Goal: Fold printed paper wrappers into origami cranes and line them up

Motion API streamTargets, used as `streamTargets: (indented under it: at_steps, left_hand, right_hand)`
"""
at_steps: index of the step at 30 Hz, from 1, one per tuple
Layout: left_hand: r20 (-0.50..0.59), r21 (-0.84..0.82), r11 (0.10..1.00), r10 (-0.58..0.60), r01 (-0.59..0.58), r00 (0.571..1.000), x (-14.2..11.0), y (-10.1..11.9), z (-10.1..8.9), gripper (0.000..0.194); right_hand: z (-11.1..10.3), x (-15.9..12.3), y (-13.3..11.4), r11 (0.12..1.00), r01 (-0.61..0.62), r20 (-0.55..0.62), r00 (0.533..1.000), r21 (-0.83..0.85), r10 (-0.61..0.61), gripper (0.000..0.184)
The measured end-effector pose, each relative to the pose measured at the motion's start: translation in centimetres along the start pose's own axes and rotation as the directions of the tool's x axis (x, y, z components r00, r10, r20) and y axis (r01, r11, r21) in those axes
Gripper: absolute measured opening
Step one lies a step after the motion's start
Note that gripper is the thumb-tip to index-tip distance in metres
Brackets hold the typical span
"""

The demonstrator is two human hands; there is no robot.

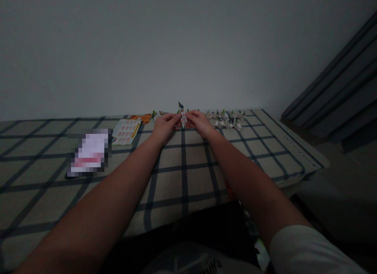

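Observation:
Both arms stretch forward over a checked cloth [197, 179]. Between the fingertips of my left hand [166, 126] and my right hand [200, 123] is a folded paper crane [183, 119] made of printed paper. Each hand pinches one side of it, with the crane's pointed tip rising above the fingers. Right of my right hand stands a cluster of several similar folded cranes [228, 119]. More folded paper [154, 115] shows just behind my left hand, partly hidden by it.
Left of my left arm lie a printed calendar sheet [127, 132] and a blurred-out phone-like slab [90, 153]. An orange patterned item [144, 117] sits behind the sheet. A pale wall [182, 50] borders the far edge; a dark curtain [332, 77] hangs at right.

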State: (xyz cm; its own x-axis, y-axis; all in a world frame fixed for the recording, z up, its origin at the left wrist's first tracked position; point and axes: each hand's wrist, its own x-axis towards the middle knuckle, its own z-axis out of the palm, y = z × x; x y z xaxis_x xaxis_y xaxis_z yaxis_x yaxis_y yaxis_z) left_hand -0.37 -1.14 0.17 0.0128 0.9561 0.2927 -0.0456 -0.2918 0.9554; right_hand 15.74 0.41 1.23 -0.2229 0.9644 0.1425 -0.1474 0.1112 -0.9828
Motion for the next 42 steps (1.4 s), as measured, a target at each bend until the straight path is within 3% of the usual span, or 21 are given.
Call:
streamTargets:
  at_steps: [7, 12, 19, 21, 26, 30, 36, 42]
  left_hand:
    - [-0.096, 0.259, 0.964, 0.093, -0.065, 0.991, -0.1, 0.4, -0.2, 0.031]
    - [-0.154, 0.380, 0.920, 0.163, -0.094, 0.975, 0.0, 0.1, -0.5, 0.022]
    - [-0.117, 0.396, 0.907, 0.205, -0.144, 0.972, -0.1, -0.2, -0.5, 0.024]
    - [-0.125, 0.399, 0.906, 0.208, -0.143, 0.970, -0.1, -0.2, -0.4, 0.022]
    - [-0.121, 0.400, 0.912, 0.157, -0.097, 0.980, 0.1, -0.5, -0.3, 0.018]
    - [-0.075, 0.360, 0.930, 0.107, -0.073, 0.991, 0.2, -0.8, -0.2, 0.027]
    - [-0.045, 0.327, 0.943, 0.087, -0.067, 0.995, 0.0, -0.8, -0.1, 0.035]
    - [0.016, 0.443, 0.880, 0.182, -0.170, 0.983, 0.0, -0.9, -0.3, 0.031]
  right_hand:
    - [0.1, -0.1, -0.1, 0.995, -0.030, -0.019, 0.999, -0.097, 0.028, 0.019]
    - [0.3, -0.2, 0.1, 0.994, 0.013, 0.021, 1.000, -0.112, -0.011, 0.020]
    - [0.2, -0.3, 0.2, 0.975, 0.061, 0.037, 0.998, -0.216, -0.054, 0.010]
    - [0.0, -0.1, 0.3, 0.953, 0.090, 0.034, 0.996, -0.289, -0.084, 0.017]
    - [-0.5, 0.3, 0.9, 0.841, 0.205, 0.062, 0.978, -0.500, -0.201, 0.025]
    - [-0.6, 0.4, 1.3, 0.748, 0.268, 0.092, 0.959, -0.608, -0.268, 0.022]
    - [-0.5, 0.3, 1.3, 0.798, 0.266, 0.084, 0.961, -0.542, -0.263, 0.021]
    - [-0.5, 0.4, 1.4, 0.806, 0.262, 0.066, 0.961, -0.530, -0.268, 0.012]
